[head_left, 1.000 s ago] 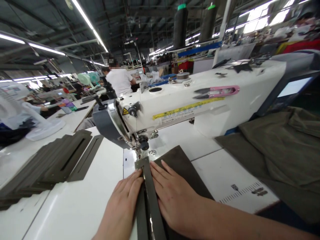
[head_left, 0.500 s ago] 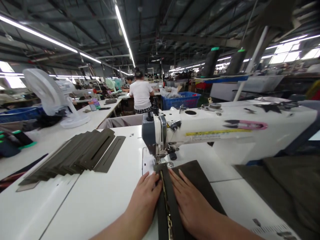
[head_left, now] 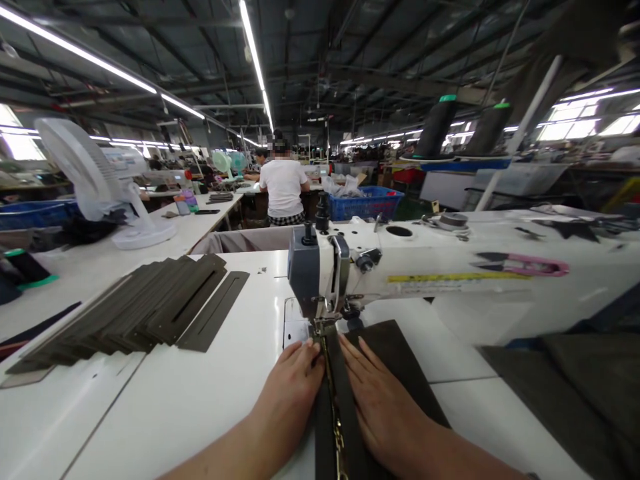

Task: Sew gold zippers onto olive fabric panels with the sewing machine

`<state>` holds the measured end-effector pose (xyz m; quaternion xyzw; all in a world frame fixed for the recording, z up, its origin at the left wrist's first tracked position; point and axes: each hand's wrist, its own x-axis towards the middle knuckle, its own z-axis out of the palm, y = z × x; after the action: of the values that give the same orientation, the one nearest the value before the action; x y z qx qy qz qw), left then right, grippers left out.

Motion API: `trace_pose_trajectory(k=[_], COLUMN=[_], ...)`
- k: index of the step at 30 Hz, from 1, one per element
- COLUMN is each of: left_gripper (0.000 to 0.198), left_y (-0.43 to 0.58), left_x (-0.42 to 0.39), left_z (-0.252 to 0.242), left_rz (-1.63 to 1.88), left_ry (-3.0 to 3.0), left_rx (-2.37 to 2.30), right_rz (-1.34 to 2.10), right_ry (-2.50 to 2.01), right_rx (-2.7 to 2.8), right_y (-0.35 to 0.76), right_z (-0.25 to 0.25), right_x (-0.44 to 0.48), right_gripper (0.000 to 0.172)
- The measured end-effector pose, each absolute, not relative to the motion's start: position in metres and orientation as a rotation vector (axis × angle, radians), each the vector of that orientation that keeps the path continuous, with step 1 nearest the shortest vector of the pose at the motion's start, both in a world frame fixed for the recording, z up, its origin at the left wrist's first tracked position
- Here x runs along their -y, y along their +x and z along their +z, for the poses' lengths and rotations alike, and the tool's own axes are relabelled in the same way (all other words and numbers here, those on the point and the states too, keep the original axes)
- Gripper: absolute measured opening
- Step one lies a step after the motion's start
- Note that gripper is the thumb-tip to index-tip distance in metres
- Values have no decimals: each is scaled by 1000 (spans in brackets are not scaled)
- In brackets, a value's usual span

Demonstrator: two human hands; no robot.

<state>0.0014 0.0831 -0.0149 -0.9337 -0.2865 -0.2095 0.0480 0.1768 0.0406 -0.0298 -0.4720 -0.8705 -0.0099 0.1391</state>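
Observation:
A dark olive fabric strip with a brass zipper (head_left: 336,417) runs lengthwise up to the needle area of a white sewing machine (head_left: 320,280). On the strip's left edge rests my left hand (head_left: 293,387), its fingers bent and bunched near the presser foot. My right hand (head_left: 383,403) lies flat along the other side of the zipper, fingers stretched toward the needle. Beneath that hand spreads a wider dark fabric panel (head_left: 400,360). Both hands press the cloth to the white table (head_left: 210,407). The strip's far end sits at the presser foot.
Overlapping slotted fabric pieces (head_left: 135,300) lie on the left, near a white fan (head_left: 145,227). More dark fabric (head_left: 580,393) is heaped at right. Pink-handled thread snips (head_left: 535,264) rest on the machine arm. A person in a white shirt (head_left: 284,187) sits ahead, beside a blue crate (head_left: 365,205).
The camera view has shifted slightly, so the machine sits a little further right. Both hands keep nearly the same places on the strip, whose far end appears slightly further under the presser foot.

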Motion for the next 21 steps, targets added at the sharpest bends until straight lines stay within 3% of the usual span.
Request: trace_pose_trajectory(k=[21], left_gripper=[26], left_y=[4], left_x=[-93], left_z=[-31], left_rz=[-767], left_ry=[-2728], left_rx=[810], right_rz=[-89], right_ry=[-1316], right_rx=[2535], right_y=[181], right_z=[-35], right_x=[-49], right_gripper=[58])
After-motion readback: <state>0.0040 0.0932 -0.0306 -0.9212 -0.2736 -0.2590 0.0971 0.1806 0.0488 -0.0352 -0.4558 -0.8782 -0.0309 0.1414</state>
